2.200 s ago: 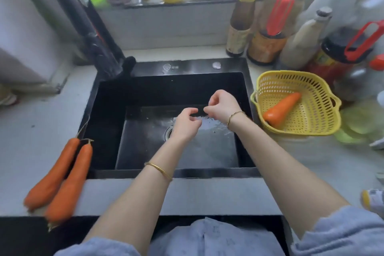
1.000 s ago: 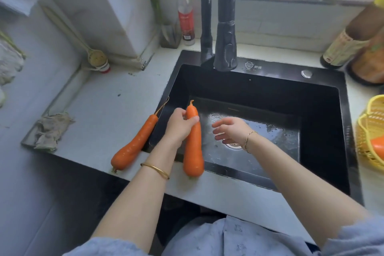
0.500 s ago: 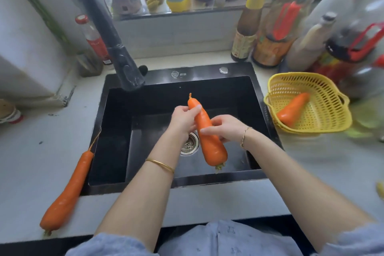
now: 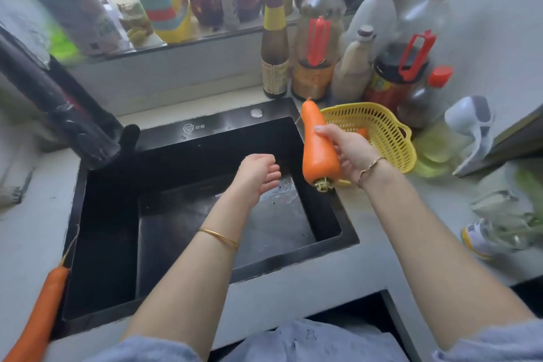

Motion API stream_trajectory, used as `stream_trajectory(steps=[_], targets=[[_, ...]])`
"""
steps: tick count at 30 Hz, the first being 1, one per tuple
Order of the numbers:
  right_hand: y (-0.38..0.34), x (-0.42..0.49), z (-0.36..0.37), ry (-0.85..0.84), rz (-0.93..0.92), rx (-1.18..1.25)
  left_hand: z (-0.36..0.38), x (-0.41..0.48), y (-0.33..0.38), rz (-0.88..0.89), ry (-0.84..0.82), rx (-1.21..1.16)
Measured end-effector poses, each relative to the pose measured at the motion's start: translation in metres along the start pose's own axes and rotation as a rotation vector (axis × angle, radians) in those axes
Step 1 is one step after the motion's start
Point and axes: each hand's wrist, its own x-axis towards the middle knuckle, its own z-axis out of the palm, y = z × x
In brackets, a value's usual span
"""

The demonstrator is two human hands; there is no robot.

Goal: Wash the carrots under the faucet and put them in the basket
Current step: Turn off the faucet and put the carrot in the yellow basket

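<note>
My right hand (image 4: 351, 153) grips a large orange carrot (image 4: 317, 147) by its thick half, tip pointing up, over the sink's right rim next to the yellow basket (image 4: 390, 141). Inside the basket a sliver of another carrot (image 4: 362, 132) shows behind my hand. My left hand (image 4: 258, 175) hovers over the black sink (image 4: 205, 132) with loosely curled fingers and holds nothing. A third carrot (image 4: 38, 320) lies on the counter at the sink's left edge. The black faucet (image 4: 55, 103) slants in from the upper left; no running water is visible.
Many sauce and oil bottles (image 4: 317, 47) crowd the counter behind the basket and the window ledge. A white and grey bottle (image 4: 470, 129) lies to the right, with greens in plastic (image 4: 505, 223) near the right edge. The sink floor is wet.
The carrot has passed from both hands over the sink to my right hand alone and moved right toward the basket. My left hand let go and stayed over the sink.
</note>
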Motion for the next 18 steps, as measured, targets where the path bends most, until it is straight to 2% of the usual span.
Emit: stream_trajectory(steps=[3, 7, 10, 13, 18], targets=[[-0.007, 0.008, -0.025, 0.161, 0.055, -0.007, 0.022, -0.002, 0.008, 0.028, -0.044, 0.059], [-0.007, 0.021, -0.037, 0.215, 0.14, -0.018, 0.038, -0.003, 0.012, 0.055, -0.066, 0.1], [-0.008, 0.03, -0.033, 0.253, 0.119, -0.046, 0.04, -0.001, 0.012, 0.055, -0.054, 0.106], [0.004, 0.07, -0.037, 0.286, 0.076, -0.144, 0.038, -0.002, 0.011, 0.052, -0.041, 0.117], [-0.012, 0.051, -0.014, 0.349, 0.066, -0.371, 0.033, -0.004, 0.008, 0.036, -0.026, 0.13]])
